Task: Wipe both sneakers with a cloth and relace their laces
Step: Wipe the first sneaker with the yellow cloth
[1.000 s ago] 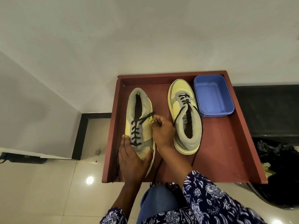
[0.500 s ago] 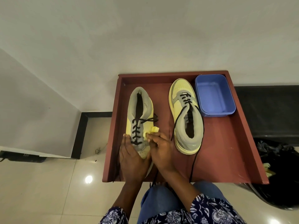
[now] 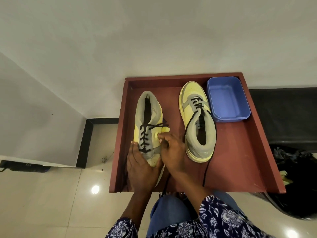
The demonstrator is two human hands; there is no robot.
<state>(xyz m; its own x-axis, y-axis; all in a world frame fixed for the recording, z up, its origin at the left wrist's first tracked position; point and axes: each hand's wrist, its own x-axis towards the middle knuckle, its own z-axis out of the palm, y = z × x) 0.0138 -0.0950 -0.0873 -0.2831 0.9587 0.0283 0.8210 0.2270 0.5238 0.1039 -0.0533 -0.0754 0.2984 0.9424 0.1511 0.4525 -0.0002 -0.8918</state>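
Two sneakers lie on the red bench (image 3: 240,160): the left sneaker (image 3: 148,127) toe-near, the right sneaker (image 3: 199,121) toe-far, with one blue tub (image 3: 228,98) just beyond it. One yellow cloth (image 3: 165,129) peeks past the right hand (image 3: 173,152), whose fingers (image 3: 161,135) pinch it against the left sneaker's side. Left hand (image 3: 140,169) rests flat, fingers straight, along that shoe's toe. White walls rise behind; glossy floor tiles (image 3: 51,194) lie below.

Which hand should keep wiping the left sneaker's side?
Right. The right hand already pinches the yellow cloth against the left sneaker. The left hand lies flat on that sneaker's toe, steadying it on the red tray.
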